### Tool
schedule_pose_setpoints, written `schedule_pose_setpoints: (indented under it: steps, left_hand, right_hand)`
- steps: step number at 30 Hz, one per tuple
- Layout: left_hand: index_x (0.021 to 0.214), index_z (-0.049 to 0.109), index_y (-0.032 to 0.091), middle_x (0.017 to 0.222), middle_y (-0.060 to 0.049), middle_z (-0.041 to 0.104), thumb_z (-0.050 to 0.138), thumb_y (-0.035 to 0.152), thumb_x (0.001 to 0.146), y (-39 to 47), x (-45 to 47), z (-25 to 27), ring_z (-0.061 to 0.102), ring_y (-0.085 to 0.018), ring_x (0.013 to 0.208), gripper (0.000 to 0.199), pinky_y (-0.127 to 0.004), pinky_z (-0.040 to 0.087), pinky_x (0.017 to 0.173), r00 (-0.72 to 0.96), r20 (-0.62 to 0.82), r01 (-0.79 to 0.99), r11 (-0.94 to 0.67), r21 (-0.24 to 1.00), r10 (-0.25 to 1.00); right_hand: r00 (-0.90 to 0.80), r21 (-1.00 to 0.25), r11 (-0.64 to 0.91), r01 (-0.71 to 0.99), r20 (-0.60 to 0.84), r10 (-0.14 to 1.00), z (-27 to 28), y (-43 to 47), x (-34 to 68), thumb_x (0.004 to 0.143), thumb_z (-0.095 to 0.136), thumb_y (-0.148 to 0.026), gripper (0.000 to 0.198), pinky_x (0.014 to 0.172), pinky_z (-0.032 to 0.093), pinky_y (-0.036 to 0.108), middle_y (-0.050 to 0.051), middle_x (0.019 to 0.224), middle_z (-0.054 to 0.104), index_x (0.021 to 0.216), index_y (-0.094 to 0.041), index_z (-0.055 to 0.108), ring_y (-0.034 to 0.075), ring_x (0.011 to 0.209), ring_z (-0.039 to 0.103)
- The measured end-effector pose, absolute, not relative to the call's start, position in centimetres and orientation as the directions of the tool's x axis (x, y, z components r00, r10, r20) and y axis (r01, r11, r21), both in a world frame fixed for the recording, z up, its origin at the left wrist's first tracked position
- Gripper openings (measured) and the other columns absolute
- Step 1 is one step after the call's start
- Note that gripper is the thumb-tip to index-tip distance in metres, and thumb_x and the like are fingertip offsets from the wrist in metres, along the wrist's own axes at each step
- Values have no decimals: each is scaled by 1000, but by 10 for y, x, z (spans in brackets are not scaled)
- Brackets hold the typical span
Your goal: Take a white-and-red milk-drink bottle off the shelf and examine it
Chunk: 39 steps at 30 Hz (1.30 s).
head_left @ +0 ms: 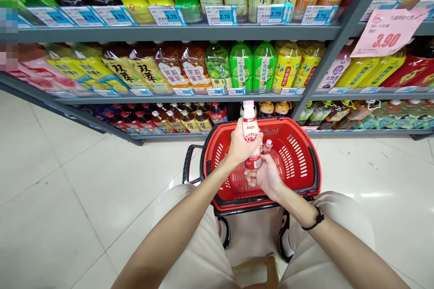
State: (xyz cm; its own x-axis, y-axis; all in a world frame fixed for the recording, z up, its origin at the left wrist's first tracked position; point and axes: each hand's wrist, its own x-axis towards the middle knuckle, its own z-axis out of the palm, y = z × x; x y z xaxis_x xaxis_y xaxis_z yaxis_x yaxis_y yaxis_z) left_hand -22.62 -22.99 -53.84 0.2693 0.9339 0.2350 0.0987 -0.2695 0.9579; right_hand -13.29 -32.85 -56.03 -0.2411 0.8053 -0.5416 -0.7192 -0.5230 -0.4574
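Observation:
A small drink bottle with a pink cap, a white upper part and a red lower label [251, 128] is held upright over the basket. My left hand [241, 144] wraps round its middle, thumb across the front. Just below the bottle's base is my right hand [266, 178], palm turned up and fingers loosely apart; whether it touches the base I cannot tell. Under both hands stands a red shopping basket [305, 162] with slotted walls and a black rim. Inside it, small pink-capped bottles [267, 146] show partly behind my hands.
Ahead, a grey store shelf [190, 33] carries rows of bottled drinks with price tags. A pink price sign [388, 31] hangs at the upper right. The basket's black handle [187, 162] sticks out left. My knees flank the basket, and a beige stool [271, 268] is below me.

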Motion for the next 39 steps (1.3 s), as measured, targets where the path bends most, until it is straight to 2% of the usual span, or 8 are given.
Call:
schedule_pose_setpoints:
  steps: [4, 8, 12, 14, 17, 21, 30, 39]
  left_hand:
    - [108, 53, 20, 95, -5, 73, 78, 32, 86, -229, -227, -539, 70, -17, 75, 36, -29, 56, 67, 263, 221, 113, -257, 960, 939]
    - [109, 54, 20, 93, -4, 72, 80, 39, 87, -225, -228, -541, 69, -17, 74, 39, -28, 55, 66, 251, 208, 82, -234, 969, 946]
    - [109, 52, 22, 90, -3, 70, 66, 58, 96, -217, -230, -538, 67, -15, 68, 40, -28, 55, 61, 267, 151, -145, -115, 983, 952]
    - [110, 51, 23, 91, -3, 71, 57, 62, 99, -213, -230, -535, 68, -16, 67, 41, -28, 56, 59, 285, 113, -261, -36, 965, 952]
    - [114, 52, 22, 90, -4, 71, 55, 65, 97, -208, -230, -532, 70, -18, 68, 46, -30, 58, 59, 287, 52, -333, 49, 942, 957]
    - [118, 54, 21, 90, -5, 73, 52, 66, 94, -205, -232, -532, 73, -19, 71, 51, -31, 60, 60, 289, 1, -341, 102, 935, 957]
    - [127, 55, 19, 90, -5, 74, 58, 60, 90, -206, -231, -534, 73, -20, 69, 55, -31, 61, 59, 321, 6, -409, 133, 903, 947]
    - [124, 57, 20, 85, -6, 74, 50, 65, 91, -205, -232, -527, 76, -24, 76, 56, -33, 61, 58, 291, -108, -385, 220, 896, 950]
  right_hand:
    - [-232, -455, -528, -718, -558, 797, -560, -328, -134, 95, 41, -49, 39, 44, 35, 26, 8, 69, 69, 101, -17, 63, 21, 55, 60]
    - [-177, -505, -489, -712, -544, 820, -561, -328, -134, 95, 42, -48, 38, 44, 37, 26, 9, 71, 70, 102, -17, 63, 22, 56, 62]
    - [-148, -548, -447, -706, -504, 851, -560, -328, -134, 93, 48, -46, 33, 47, 41, 27, 11, 75, 74, 100, -17, 63, 22, 60, 64]
    - [-139, -566, -427, -705, -481, 866, -558, -328, -134, 92, 53, -46, 32, 48, 42, 26, 11, 78, 75, 100, -17, 63, 22, 62, 65]
    - [-120, -594, -413, -691, -468, 875, -556, -329, -134, 92, 55, -47, 31, 48, 43, 26, 11, 81, 76, 100, -18, 63, 22, 63, 66]
    - [-132, -612, -418, -672, -457, 880, -556, -329, -133, 91, 58, -51, 32, 48, 44, 27, 11, 79, 76, 95, -19, 63, 22, 62, 65]
    - [-145, -601, -415, -683, -445, 884, -559, -330, -134, 91, 56, -50, 32, 46, 43, 26, 10, 76, 74, 91, -19, 63, 21, 61, 63]
    - [-135, -617, -378, -690, -404, 905, -558, -330, -132, 93, 56, -48, 30, 49, 51, 29, 14, 86, 79, 98, -19, 63, 23, 64, 66]
